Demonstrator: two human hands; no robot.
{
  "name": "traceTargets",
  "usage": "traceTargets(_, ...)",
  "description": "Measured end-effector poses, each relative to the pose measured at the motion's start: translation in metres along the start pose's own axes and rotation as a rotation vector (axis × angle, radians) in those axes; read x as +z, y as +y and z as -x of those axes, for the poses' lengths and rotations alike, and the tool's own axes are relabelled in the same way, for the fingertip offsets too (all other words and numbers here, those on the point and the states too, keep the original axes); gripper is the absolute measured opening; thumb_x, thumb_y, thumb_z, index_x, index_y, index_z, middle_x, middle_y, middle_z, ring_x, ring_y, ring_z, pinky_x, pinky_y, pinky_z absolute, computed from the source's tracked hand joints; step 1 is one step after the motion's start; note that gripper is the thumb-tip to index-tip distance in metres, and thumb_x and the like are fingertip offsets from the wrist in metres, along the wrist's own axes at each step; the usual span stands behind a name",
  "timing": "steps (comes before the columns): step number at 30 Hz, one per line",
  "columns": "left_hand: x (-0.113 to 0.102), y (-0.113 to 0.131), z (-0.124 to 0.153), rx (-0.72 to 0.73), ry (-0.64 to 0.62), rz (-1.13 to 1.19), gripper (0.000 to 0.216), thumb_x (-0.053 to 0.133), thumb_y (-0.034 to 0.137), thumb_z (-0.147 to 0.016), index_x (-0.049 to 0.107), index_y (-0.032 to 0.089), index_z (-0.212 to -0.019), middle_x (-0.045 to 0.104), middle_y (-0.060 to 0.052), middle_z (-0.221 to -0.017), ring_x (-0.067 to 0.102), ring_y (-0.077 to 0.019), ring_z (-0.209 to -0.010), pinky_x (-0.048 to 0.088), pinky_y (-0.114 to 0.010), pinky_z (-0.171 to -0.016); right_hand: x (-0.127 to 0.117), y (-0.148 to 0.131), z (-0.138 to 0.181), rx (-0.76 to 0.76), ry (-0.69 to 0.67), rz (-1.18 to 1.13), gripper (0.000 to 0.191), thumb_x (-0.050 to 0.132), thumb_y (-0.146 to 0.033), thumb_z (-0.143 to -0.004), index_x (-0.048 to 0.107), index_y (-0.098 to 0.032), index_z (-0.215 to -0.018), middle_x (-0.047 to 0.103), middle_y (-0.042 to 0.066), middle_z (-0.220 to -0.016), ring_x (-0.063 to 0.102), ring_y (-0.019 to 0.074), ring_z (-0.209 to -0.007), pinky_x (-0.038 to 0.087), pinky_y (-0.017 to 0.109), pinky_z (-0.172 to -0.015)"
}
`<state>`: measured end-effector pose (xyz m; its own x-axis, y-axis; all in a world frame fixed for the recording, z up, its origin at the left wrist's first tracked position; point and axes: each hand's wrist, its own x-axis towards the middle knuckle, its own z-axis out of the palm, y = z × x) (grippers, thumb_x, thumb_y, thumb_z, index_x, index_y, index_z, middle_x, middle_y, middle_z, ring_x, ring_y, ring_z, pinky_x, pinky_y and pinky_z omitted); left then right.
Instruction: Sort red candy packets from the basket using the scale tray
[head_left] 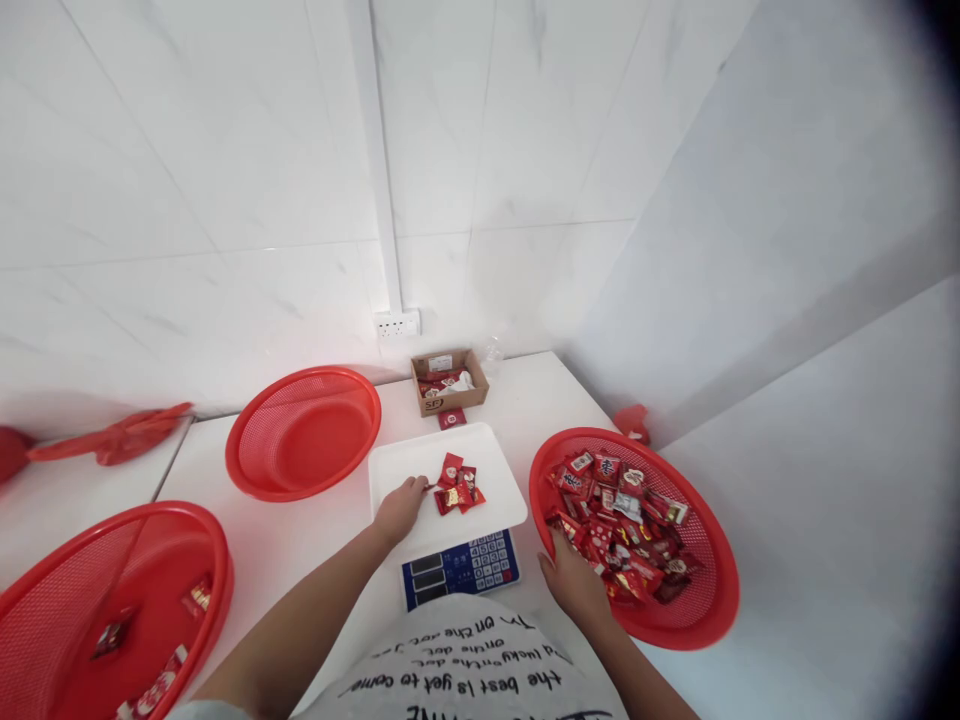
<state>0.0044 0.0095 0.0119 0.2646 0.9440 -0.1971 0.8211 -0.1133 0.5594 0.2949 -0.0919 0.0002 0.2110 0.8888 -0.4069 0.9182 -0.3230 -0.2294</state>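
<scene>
Left hand (399,512): over a shallow white plastic tray (397,462); the fingers are drawn together at the left edge of a small pile of shiny red wrapped packets (459,492); I can't tell whether they pinch one
Right hand (576,582): at the left side of a large round red plastic basket (705,545); its fingertips are hidden by the rim and packets, so I can't tell whether they grip anything
Packets: the small pile lies right of the tray's middle; a big jumbled heap of red packets (637,548) fills much of the basket
Scale: a blue keypad panel (459,570) shows just below the tray
White desk (529,385): towards the wall, an open brown cardboard box (459,403) with red packets inside; to the left, two more round red baskets (304,445), the nearer holding a few packets
</scene>
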Motion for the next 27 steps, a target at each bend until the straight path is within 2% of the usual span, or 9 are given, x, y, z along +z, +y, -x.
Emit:
traceTargets(5, -0.026, -0.014, -0.005, -0.263, 0.298, 0.383, 0.013, 0.042, 0.030, -0.084, 0.049, 0.019, -0.087, 0.053, 0.001, -0.065, 0.053, -0.0135, -0.059, 0.045, -0.029, -0.060, -0.002, -0.001, 0.000, 0.009, -0.004, 0.002, 0.047, 0.031, -0.025, -0.087, 0.033, -0.011, -0.133, 0.053, 0.019, -0.123, 0.053, 0.0244, -0.111, 0.040, 0.034, -0.086)
traceTargets(8, -0.052, -0.026, -0.010, -0.409, 0.472, 0.645, 0.016, 0.044, 0.034, -0.083, 0.046, 0.019, -0.078, 0.047, 0.004, -0.061, 0.050, -0.0103, -0.052, 0.045, -0.025, -0.052, -0.002, -0.001, 0.000, 0.008, 0.002, 0.005, 0.046, 0.031, -0.026, -0.087, 0.035, -0.010, -0.131, 0.054, 0.019, -0.121, 0.053, 0.0252, -0.110, 0.040, 0.035, -0.084)
traceTargets(12, -0.089, -0.041, -0.016, -0.524, 0.664, 0.992, 0.015, 0.042, 0.034, -0.086, 0.045, 0.019, -0.083, 0.052, 0.000, -0.071, 0.056, -0.0094, -0.059, 0.051, -0.025, -0.056, -0.002, -0.002, 0.000, 0.005, 0.001, 0.013, 0.044, 0.032, -0.026, -0.087, 0.037, -0.012, -0.129, 0.053, 0.018, -0.123, 0.055, 0.0250, -0.106, 0.041, 0.034, -0.083)
traceTargets(15, -0.105, -0.044, -0.017, -0.562, 0.782, 1.156, 0.020, 0.036, 0.032, -0.090, 0.043, 0.019, -0.103, 0.056, -0.006, -0.087, 0.062, -0.0119, -0.072, 0.054, -0.029, -0.068, -0.003, -0.003, 0.000, 0.014, -0.011, 0.011, 0.045, 0.031, -0.025, -0.087, 0.036, -0.012, -0.129, 0.053, 0.019, -0.123, 0.055, 0.0252, -0.106, 0.041, 0.035, -0.083)
traceTargets(17, -0.104, -0.040, -0.017, -0.564, 0.821, 1.192, 0.034, 0.037, 0.031, -0.089, 0.031, 0.020, -0.122, 0.056, -0.009, -0.100, 0.063, -0.0140, -0.082, 0.054, -0.031, -0.074, -0.004, -0.004, 0.001, 0.014, -0.012, 0.004, 0.045, 0.031, -0.025, -0.087, 0.036, -0.011, -0.130, 0.053, 0.019, -0.123, 0.055, 0.0258, -0.107, 0.041, 0.036, -0.083)
traceTargets(20, -0.081, -0.024, -0.015, -0.522, 0.806, 1.165, 0.064, 0.049, 0.031, -0.084, 0.012, 0.026, -0.135, 0.049, -0.012, -0.120, 0.061, -0.0182, -0.096, 0.051, -0.037, -0.084, -0.005, -0.004, 0.001, 0.019, -0.016, 0.001, 0.046, 0.031, -0.025, -0.087, 0.036, -0.011, -0.130, 0.054, 0.019, -0.121, 0.055, 0.0259, -0.106, 0.041, 0.035, -0.083)
traceTargets(22, -0.055, -0.010, -0.014, -0.434, 0.724, 1.068, 0.068, 0.059, 0.030, -0.077, 0.023, 0.026, -0.135, 0.044, -0.012, -0.130, 0.054, -0.0223, -0.110, 0.044, -0.040, -0.094, -0.005, -0.004, 0.001, 0.020, -0.016, 0.001, 0.046, 0.031, -0.025, -0.087, 0.035, -0.011, -0.130, 0.054, 0.019, -0.121, 0.056, 0.0258, -0.106, 0.041, 0.035, -0.083)
traceTargets(25, -0.013, 0.015, -0.016, -0.114, 0.381, 0.473, 0.064, 0.054, 0.036, -0.079, 0.029, 0.020, -0.135, 0.032, -0.013, -0.142, 0.029, -0.0265, -0.131, 0.027, -0.043, -0.106, -0.003, -0.004, 0.000, 0.019, -0.002, -0.004, 0.047, 0.031, -0.025, -0.087, 0.033, -0.011, -0.132, 0.052, 0.019, -0.124, 0.053, 0.0252, -0.111, 0.040, 0.035, -0.085)
traceTargets(27, 0.011, 0.032, -0.019, 0.013, 0.190, 0.230, 0.067, 0.051, 0.043, -0.079, 0.027, 0.020, -0.137, 0.022, -0.014, -0.147, 0.020, -0.0278, -0.135, 0.023, -0.045, -0.107, -0.003, -0.004, 0.001, 0.022, 0.004, -0.010, 0.048, 0.032, -0.025, -0.086, 0.032, -0.011, -0.133, 0.049, 0.019, -0.128, 0.051, 0.0245, -0.113, 0.039, 0.034, -0.086)
